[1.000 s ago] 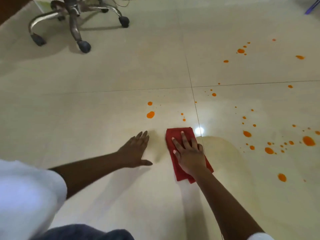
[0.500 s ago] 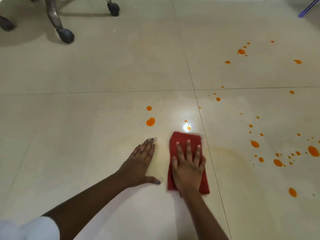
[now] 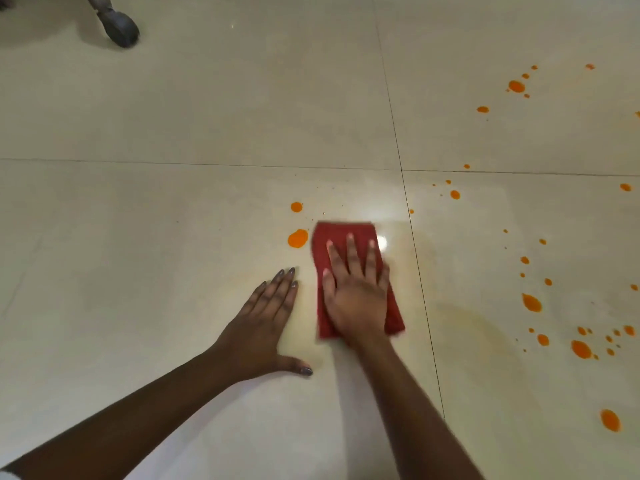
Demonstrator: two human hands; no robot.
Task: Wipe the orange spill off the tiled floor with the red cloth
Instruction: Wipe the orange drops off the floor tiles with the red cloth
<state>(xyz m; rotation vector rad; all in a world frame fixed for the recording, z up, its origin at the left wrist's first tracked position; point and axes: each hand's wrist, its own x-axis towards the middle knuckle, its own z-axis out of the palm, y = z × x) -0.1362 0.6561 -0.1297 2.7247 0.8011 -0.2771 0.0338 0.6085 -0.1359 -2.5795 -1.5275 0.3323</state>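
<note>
Head view: right hand (image 3: 356,296) lies flat with fingers spread on the cloth (image 3: 346,237), pinning it to the floor (image 3: 173,220) rather than pinching it, just left of a grout line (image 3: 420,289). Left hand (image 3: 263,327) is flat on bare tile just beside the cloth, fingers together, thumb out, holding nothing. One big drop (image 3: 298,238) sits right at the cloth's upper left edge, more spill (image 3: 531,302) is scattered well off to the right, and a chair caster (image 3: 119,27) shows top left.

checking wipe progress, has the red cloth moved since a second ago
Yes. The red cloth has slid forward and left; its far corner now nearly touches the large orange drop it sat well short of before.
</note>
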